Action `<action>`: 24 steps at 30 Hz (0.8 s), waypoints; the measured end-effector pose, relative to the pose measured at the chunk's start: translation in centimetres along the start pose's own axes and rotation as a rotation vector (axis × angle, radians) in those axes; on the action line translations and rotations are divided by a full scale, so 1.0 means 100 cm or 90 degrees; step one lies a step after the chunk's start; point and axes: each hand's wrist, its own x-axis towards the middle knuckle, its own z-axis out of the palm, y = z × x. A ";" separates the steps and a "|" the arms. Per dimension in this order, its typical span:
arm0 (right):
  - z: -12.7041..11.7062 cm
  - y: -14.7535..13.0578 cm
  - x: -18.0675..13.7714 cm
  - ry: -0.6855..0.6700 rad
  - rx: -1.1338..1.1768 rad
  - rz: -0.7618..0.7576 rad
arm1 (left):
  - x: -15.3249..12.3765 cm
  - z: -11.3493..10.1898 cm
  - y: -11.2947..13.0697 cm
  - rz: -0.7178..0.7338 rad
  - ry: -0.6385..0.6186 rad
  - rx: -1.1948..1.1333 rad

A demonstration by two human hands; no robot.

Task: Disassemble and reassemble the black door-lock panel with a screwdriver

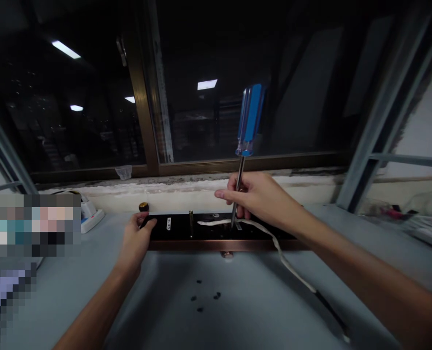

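A long black device with a copper-coloured front edge (pixel 187 245) lies across the table, a small white label on its left part. My left hand (pixel 134 240) is closed on its left end, thumb on top. My right hand (pixel 263 197) pinches the metal shaft of a screwdriver (pixel 251 114) with a blue and clear handle. The screwdriver stands nearly upright, handle up, its tip down at the device's top face; what the tip touches is too small to tell. A white-sleeved cable (pixel 280 255) runs over the device and down to the right, ending in black.
Several small dark pieces, perhaps screws, (pixel 200 309) lie on the grey table (pixel 157 301) in front. A black and gold knob (pixel 143 207) is behind my left hand. A white power strip (pixel 93 221) sits at left, tangled wires (pixel 420 218) at right, the window behind.
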 end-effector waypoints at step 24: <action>-0.007 -0.001 0.000 -0.036 -0.132 -0.076 | 0.003 -0.001 -0.003 0.014 -0.012 -0.001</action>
